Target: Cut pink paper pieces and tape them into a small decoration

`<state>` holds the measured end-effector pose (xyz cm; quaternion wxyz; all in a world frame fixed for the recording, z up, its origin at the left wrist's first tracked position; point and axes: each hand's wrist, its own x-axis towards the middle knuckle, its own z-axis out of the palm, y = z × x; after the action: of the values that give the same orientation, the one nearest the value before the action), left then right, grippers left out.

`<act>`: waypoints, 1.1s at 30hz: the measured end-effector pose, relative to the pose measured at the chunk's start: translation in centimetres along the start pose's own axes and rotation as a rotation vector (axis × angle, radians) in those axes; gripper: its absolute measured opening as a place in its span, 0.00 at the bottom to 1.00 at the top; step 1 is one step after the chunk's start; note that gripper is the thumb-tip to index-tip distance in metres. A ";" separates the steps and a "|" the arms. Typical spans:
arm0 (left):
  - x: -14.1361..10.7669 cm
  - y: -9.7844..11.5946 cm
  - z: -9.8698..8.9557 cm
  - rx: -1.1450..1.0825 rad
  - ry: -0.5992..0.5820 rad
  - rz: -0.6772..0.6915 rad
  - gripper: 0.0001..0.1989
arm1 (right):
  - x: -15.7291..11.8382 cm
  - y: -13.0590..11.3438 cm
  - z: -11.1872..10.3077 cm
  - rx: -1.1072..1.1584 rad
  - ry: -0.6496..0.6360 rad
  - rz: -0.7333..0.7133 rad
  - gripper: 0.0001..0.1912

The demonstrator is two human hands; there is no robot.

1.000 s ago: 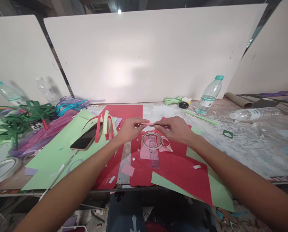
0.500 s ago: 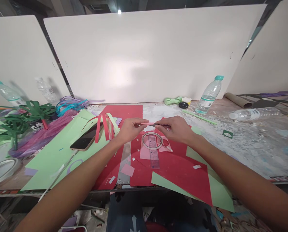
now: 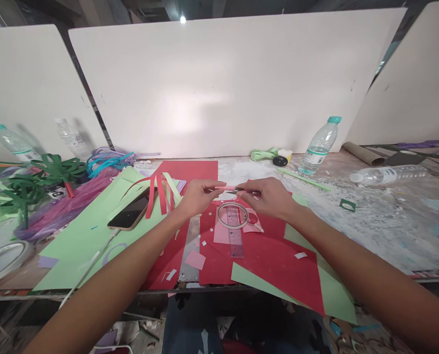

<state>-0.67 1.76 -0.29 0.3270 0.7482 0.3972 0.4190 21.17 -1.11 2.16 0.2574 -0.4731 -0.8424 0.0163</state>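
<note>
Between my two hands, above the red paper [image 3: 267, 246], is a small pink paper piece [image 3: 226, 188]. My left hand [image 3: 201, 196] pinches its left end between thumb and fingers. My right hand [image 3: 264, 195] is closed on a thin dark tool [image 3: 249, 191], too small to name, whose tip meets the paper's right end. Just below the hands, a roll of tape [image 3: 233, 227] lies over a clear ruler [image 3: 236, 243] and a pink sheet [image 3: 221, 232].
On green sheets [image 3: 75, 246] at the left lie a phone [image 3: 130, 211] and red strips [image 3: 161, 195]. A water bottle [image 3: 319, 146] stands at the back right; another bottle [image 3: 389, 174] lies beyond it. Green paper bows [image 3: 59, 168] sit far left. Paper scraps surround the ruler.
Both hands keep almost the same place and hold. A little more of the pink piece shows between them, and the dark tool's tip has shifted slightly.
</note>
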 end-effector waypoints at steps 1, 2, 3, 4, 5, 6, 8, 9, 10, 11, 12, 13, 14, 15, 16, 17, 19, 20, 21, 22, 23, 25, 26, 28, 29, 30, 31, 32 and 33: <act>0.1 -0.1 -0.1 -0.017 0.011 -0.020 0.15 | 0.0 0.1 0.0 0.014 0.004 0.004 0.17; 0.2 -0.2 -0.2 -0.047 0.022 -0.047 0.16 | 0.1 0.3 -0.1 0.029 0.010 0.009 0.17; 0.3 -0.3 -0.4 -0.092 0.028 -0.077 0.17 | 0.2 0.5 -0.1 0.043 0.018 0.017 0.17; 0.4 -0.4 -0.5 -0.152 0.031 -0.107 0.17 | 0.2 0.7 -0.1 0.053 0.031 0.030 0.17; 0.5 -0.4 -0.6 -0.223 0.029 -0.132 0.18 | 0.3 0.9 -0.1 0.060 0.046 0.046 0.18; 0.5 -0.3 -0.6 -0.305 0.022 -0.153 0.18 | 0.4 1.1 -0.1 0.065 0.055 0.063 0.18; 0.6 -0.2 -0.7 -0.487 -0.010 -0.190 0.18 | 0.4 1.4 0.1 0.075 0.037 0.081 0.18; 0.6 0.0 -0.8 -0.584 -0.030 -0.214 0.17 | 0.4 1.5 0.2 0.081 0.004 0.076 0.18; 0.6 0.1 -0.8 -0.682 -0.055 -0.246 0.16 | 0.4 1.6 0.4 0.087 -0.046 0.062 0.17; 0.6 0.2 -0.8 -0.777 -0.080 -0.285 0.14 | 0.3 1.6 0.6 0.092 -0.108 0.045 0.17; 0.6 0.3 -0.7 -0.865 -0.099 -0.325 0.12 | 0.2 1.5 0.7 0.094 -0.173 0.027 0.16; 0.5 0.4 -0.7 -0.944 -0.116 -0.361 0.09 | 0.2 1.3 0.9 0.091 -0.236 0.009 0.16; 0.5 0.5 -0.6 -1.010 -0.134 -0.391 0.07 | 0.1 1.1 1.1 0.085 -0.287 -0.010 0.16; 0.4 0.5 -0.5 -1.066 -0.153 -0.414 0.06 | 0.0 0.9 1.2 0.076 -0.321 -0.031 0.16; 0.3 0.6 -0.4 -1.110 -0.170 -0.431 0.05 | 0.0 0.6 1.3 0.067 -0.333 -0.057 0.16; 0.3 0.6 -0.3 -1.141 -0.188 -0.444 0.05 | 0.0 0.4 1.3 0.061 -0.329 -0.088 0.16; 0.1 0.7 0.0 -1.166 -0.226 -0.473 0.04 | 0.0 -0.1 1.3 0.082 -0.264 -0.124 0.16; 0.0 0.7 0.1 -1.159 -0.239 -0.485 0.05 | 0.1 -0.2 1.2 0.119 -0.214 -0.109 0.16; 0.0 0.8 0.2 -1.137 -0.248 -0.492 0.06 | 0.2 -0.4 1.1 0.173 -0.163 -0.073 0.16; -0.1 0.8 0.4 -1.105 -0.252 -0.489 0.06 | 0.2 -0.6 1.0 0.237 -0.118 -0.023 0.16; -0.1 0.9 0.5 -1.067 -0.253 -0.476 0.06 | 0.3 -0.7 0.8 0.308 -0.085 0.026 0.17; -0.2 0.9 0.7 -0.987 -0.253 -0.418 0.06 | 0.3 -0.9 0.6 0.436 -0.071 0.084 0.17; -0.2 0.9 0.8 -0.952 -0.252 -0.383 0.05 | 0.3 -1.1 0.6 0.480 -0.079 0.093 0.17; -0.3 0.8 1.0 -0.899 -0.246 -0.323 0.04 | 0.3 -1.3 0.7 0.548 -0.103 0.104 0.16; -0.3 0.8 1.1 -0.882 -0.242 -0.301 0.04 | 0.3 -1.4 0.8 0.586 -0.119 0.111 0.15; -0.3 0.7 1.2 -0.873 -0.239 -0.283 0.04 | 0.3 -1.4 0.9 0.631 -0.138 0.120 0.14; -0.3 0.7 1.2 -0.870 -0.239 -0.268 0.03 | 0.3 -1.5 1.0 0.681 -0.154 0.129 0.13; -0.3 0.7 1.2 -0.871 -0.242 -0.254 0.03 | 0.3 -1.5 1.1 0.732 -0.169 0.138 0.12; -0.3 0.7 1.2 -0.874 -0.246 -0.241 0.03 | 0.3 -1.5 1.2 0.776 -0.180 0.147 0.11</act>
<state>0.55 1.01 -0.38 0.7025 0.5330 0.2259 0.4140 19.33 -1.49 1.65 0.3400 -0.3965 -0.7569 0.3928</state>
